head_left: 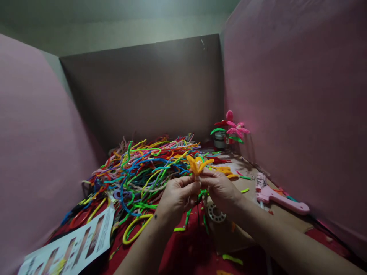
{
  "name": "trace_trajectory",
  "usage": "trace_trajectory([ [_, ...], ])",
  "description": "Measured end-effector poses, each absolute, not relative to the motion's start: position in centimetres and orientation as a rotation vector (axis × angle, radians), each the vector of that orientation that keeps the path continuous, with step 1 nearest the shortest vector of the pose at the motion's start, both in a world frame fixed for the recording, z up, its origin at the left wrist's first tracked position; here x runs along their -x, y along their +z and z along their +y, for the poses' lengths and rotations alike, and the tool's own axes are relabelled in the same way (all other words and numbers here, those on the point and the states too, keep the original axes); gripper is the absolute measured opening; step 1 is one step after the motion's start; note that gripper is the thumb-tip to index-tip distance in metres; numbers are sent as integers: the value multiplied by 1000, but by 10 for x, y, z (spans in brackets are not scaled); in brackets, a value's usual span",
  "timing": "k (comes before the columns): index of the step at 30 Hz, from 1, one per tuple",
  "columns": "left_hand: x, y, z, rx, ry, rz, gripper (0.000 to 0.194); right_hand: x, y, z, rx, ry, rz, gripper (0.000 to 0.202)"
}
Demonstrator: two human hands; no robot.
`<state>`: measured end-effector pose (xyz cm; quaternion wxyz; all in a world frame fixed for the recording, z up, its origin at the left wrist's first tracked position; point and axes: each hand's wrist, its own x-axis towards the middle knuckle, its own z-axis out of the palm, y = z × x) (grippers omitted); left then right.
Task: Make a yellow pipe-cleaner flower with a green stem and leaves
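An orange pipe-cleaner flower (197,165) with spread petals stands upright between my two hands, a thin dark stem hanging below it. My left hand (183,189) is closed on the flower's base and stem, fingers pressed together. From the right, my right hand (218,187) pinches the flower just under its petals. Several loose orange petals (226,170) lie behind my right hand. Beneath it, a white disc with holes (216,214) rests on the cardboard (232,235).
A large heap of coloured pipe cleaners (149,164) spreads at the left. A pink glue gun (282,199) lies at the right. Pink flowers (237,129) stand by a grey container (220,140) at the back. A printed sheet (77,244) lies front left. Pink walls flank both sides.
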<state>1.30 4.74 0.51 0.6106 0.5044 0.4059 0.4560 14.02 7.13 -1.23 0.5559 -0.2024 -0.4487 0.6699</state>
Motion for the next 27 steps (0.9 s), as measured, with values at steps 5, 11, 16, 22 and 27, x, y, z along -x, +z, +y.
trace_trajectory([
  [5, -16, -3, 49, -1068, 1046, 856, 23, -141, -11, 71, 434, 1792, -929, 21],
  [11, -15, -6, 46, -932, 1044, 755, 24, -141, -11, 70, 331, 1894, -962, 23],
  [16, -13, -9, 46, -850, 1062, 713, 22, -137, -17, 69, 299, 1893, -990, 22],
  [22, -12, -14, 46, -857, 1044, 647, 22, -135, -23, 68, 269, 1873, -1040, 22],
  [27, -7, -14, 48, -888, 1080, 698, 21, -132, -24, 67, 279, 1834, -1114, 25],
])
